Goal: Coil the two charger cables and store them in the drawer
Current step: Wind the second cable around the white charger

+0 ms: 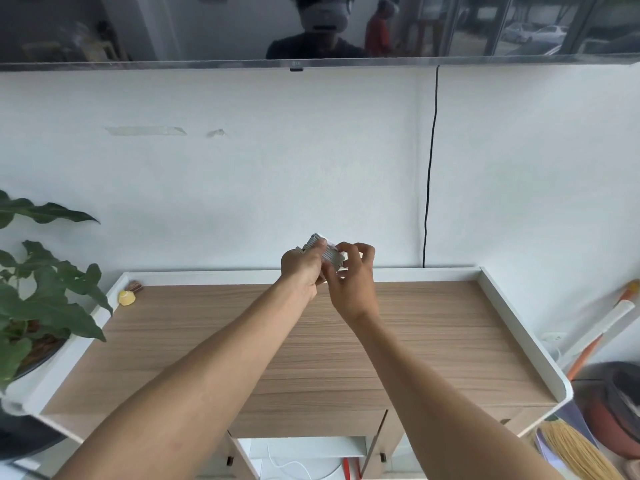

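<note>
Both arms reach out over the wooden cabinet top (pixel 242 341), hands raised near the back wall. My left hand (pixel 301 268) grips a tight bundle of white charger cable (pixel 325 252), thumb laid across its turns. My right hand (pixel 351 275) pinches the bundle's right side with curled fingers. Below the cabinet's front edge the drawer (pixel 311 448) stands open, and a second white cable (pixel 294 467) lies loose inside it.
A potted plant (pixel 38 289) crowds the left side. A small yellow object (pixel 126 298) sits in the cabinet's back left corner. A black cord (pixel 429 168) runs down the wall. Brooms (pixel 575 452) and a dark basin (pixel 616 410) stand to the right.
</note>
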Motion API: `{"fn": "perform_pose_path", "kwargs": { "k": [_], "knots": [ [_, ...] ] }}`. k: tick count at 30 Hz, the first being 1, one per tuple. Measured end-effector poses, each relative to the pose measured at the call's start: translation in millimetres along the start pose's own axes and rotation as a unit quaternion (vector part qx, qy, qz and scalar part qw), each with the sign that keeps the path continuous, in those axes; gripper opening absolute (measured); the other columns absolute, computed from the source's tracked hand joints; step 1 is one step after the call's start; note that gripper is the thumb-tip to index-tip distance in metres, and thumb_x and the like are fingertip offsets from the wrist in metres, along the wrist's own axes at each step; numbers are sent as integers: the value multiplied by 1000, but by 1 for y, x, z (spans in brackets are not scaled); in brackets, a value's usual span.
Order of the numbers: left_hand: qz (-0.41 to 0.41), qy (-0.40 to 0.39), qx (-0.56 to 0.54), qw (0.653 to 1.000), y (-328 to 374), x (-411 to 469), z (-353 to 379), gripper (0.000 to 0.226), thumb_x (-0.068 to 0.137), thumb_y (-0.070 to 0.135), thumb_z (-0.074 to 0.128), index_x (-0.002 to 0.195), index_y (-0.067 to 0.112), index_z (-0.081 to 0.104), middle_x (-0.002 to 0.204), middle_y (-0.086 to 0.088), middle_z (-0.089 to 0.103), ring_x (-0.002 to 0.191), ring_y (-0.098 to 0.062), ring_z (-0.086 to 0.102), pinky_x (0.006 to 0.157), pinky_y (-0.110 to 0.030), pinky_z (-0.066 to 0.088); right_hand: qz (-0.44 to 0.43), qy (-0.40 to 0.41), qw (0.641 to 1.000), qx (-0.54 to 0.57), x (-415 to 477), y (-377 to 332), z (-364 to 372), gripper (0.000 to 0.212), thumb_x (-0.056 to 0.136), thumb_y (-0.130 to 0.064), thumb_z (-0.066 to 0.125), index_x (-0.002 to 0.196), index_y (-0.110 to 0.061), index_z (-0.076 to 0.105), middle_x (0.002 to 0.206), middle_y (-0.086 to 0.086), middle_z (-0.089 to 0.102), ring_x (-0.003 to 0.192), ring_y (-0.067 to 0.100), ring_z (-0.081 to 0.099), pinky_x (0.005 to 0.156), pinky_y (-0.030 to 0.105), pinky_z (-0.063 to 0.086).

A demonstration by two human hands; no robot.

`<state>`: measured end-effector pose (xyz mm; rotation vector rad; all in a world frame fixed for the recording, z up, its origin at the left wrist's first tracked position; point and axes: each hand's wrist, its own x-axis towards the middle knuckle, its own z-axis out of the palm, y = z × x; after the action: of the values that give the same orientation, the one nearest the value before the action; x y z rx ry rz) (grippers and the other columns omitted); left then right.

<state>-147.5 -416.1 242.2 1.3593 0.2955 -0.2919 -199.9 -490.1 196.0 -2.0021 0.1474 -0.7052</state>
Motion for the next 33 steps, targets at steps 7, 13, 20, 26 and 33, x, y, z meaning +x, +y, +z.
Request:
{"fn": "perform_pose_path", "kwargs": {
  "k": [7,13,20,26,33],
  "knots": [
    [8,21,17,1000,-7,10,-15,22,88,23,68,95,3,60,68,-12,61,52,-21,56,68,-38,57,-8,-11,1000,20,-2,2,9,27,90,-11,61,116,-7,57,121,5,43,75,-7,58,75,21,56],
    [-12,-15,-40,999,-4,17,-38,22,94,28,60,97,6,59,88,-14,66,65,-23,64,68,-38,57,28,-91,994,51,10,-1,15,59,85,-28,70,135,-15,41,120,-5,43,89,8,53,77,25,51],
    [-48,-11,-86,995,2,25,-58,22,99,28,48,101,9,59,102,-16,67,91,-33,66,53,-29,53,15,-181,983,-29,23,8,29,67,70,-33,83,127,-16,51,117,-2,55,98,14,58,81,26,50],
    [-53,-95,17,994,-7,40,-98,27,94,14,42,115,4,55,105,-18,66,86,-28,66,77,-39,56,-10,-202,974,-97,31,17,41,56,73,-35,78,122,-20,54,111,-5,58,94,9,58,82,30,51],
    [200,-185,426,863,-22,77,-162,94,75,15,78,150,29,23,139,9,36,119,-10,48,91,-18,40,14,-293,949,-118,35,23,70,65,76,-32,78,132,-19,49,120,-6,57,99,8,56,87,27,48]
  ]
}}
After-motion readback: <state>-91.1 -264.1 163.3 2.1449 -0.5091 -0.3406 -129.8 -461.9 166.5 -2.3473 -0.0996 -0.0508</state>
